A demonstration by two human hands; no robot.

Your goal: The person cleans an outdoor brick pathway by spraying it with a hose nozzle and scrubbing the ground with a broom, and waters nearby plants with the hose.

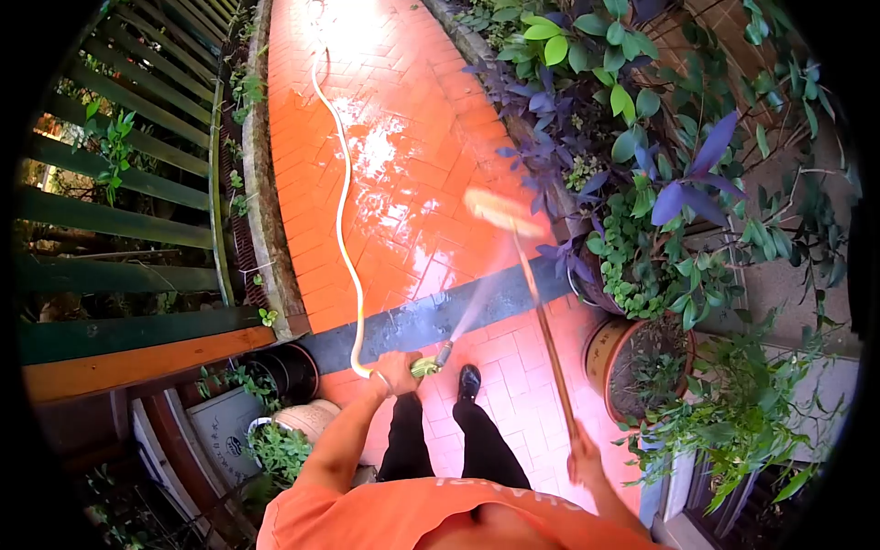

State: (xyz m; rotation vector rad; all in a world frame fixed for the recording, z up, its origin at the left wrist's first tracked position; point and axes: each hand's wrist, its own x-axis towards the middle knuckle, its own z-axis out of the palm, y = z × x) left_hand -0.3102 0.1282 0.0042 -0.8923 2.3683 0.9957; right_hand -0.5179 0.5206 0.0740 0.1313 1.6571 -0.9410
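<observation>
My left hand (397, 371) is wrapped round a green hose spray nozzle (429, 366). A pale hose (346, 183) runs from that hand up along the path. Water (475, 307) sprays out of the nozzle towards the upper right, near the broom's head. On the right, my right hand (584, 456) grips the wooden handle of a broom (547, 339). The broom's pale head (502, 214), smeared by motion, is over the wet orange tiles (431, 165).
A green slatted fence (128, 174) and stone curb (272, 220) line the left side. Purple and green plants (632, 174) lean in from the right. A brown planter (603, 359) stands by the broom handle, and a black pot (298, 371) is at left. A dark strip (417, 321) crosses the path.
</observation>
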